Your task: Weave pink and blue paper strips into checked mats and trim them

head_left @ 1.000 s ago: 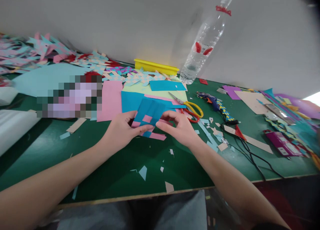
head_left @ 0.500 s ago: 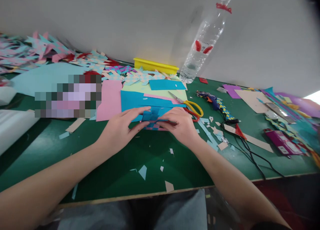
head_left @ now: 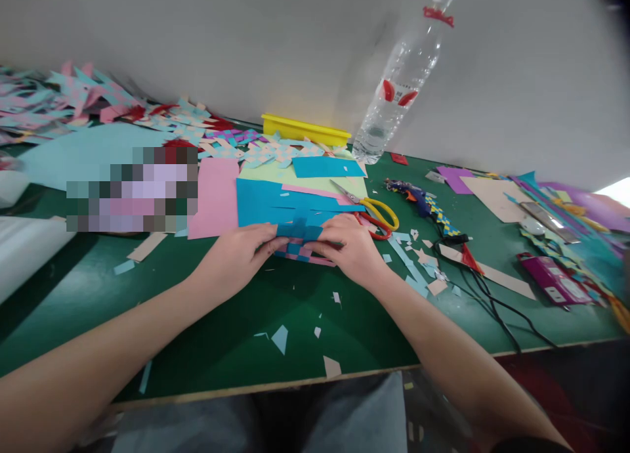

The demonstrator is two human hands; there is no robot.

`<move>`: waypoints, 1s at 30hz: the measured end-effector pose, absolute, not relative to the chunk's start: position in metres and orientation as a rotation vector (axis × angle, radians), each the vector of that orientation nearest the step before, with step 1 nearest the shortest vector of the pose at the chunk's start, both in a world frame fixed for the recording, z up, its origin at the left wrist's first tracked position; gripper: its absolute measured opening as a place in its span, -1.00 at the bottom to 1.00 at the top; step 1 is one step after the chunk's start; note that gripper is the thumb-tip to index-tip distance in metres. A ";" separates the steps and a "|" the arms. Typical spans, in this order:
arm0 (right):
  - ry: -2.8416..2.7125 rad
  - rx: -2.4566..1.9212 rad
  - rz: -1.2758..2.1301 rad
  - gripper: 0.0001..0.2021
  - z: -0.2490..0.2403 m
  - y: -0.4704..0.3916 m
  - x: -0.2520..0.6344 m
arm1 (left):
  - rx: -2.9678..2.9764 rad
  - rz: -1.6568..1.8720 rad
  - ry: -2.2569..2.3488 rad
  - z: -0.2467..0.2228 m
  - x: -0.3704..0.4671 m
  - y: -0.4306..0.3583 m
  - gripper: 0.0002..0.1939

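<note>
A small woven piece of blue and pink paper strips [head_left: 296, 243] is held between my two hands over the green table. My left hand [head_left: 241, 256] pinches its left end between thumb and fingers. On the other end, my right hand [head_left: 347, 246] grips in the same way, thumb below and fingers above. Blue strips show along the upper edge of the piece; a checked pattern shows beneath. Just behind lie a large blue sheet [head_left: 258, 200] and scissors [head_left: 381, 213] with yellow and red handles, close to my right hand.
A water bottle [head_left: 401, 79] leans at the back near a yellow tray [head_left: 305, 130]. Pink paper [head_left: 213, 200] lies left of the blue sheet. Woven paper pieces [head_left: 93, 92] heap at the far left. A braided cord [head_left: 433, 207], a purple packet [head_left: 554, 279] and paper scraps [head_left: 280, 339] lie about.
Both hands have shifted slightly, and the blue strips between them now sit folded closer over the woven piece. More of the checked pattern shows.
</note>
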State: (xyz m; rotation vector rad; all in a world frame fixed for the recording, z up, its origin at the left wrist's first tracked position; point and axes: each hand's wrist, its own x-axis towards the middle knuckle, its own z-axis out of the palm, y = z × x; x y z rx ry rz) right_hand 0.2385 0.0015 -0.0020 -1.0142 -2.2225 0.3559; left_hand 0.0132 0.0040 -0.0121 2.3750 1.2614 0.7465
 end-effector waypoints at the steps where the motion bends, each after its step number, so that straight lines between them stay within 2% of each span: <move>1: -2.227 -1.013 0.377 -0.82 -0.002 0.002 0.239 | 2.377 0.740 1.258 -0.012 0.013 0.004 -0.52; 14: -2.319 -1.006 0.443 -0.80 -0.006 0.004 0.241 | 2.254 0.725 1.235 -0.014 0.012 0.007 -0.57; 23: -2.342 -0.997 0.452 -0.84 -0.003 0.001 0.238 | 1.955 0.894 1.121 -0.008 0.019 0.003 -0.70; 26: -2.202 -1.048 0.594 -0.82 0.000 -0.002 0.235 | 1.917 0.949 1.123 -0.009 0.020 0.002 -0.73; 28: -2.045 -1.118 0.753 -0.68 0.002 -0.005 0.234 | 1.893 0.988 1.118 -0.009 0.020 0.001 -0.77; 30: -1.952 -1.160 0.926 -0.62 0.004 -0.007 0.233 | 1.890 1.011 1.101 -0.008 0.020 -0.001 -0.79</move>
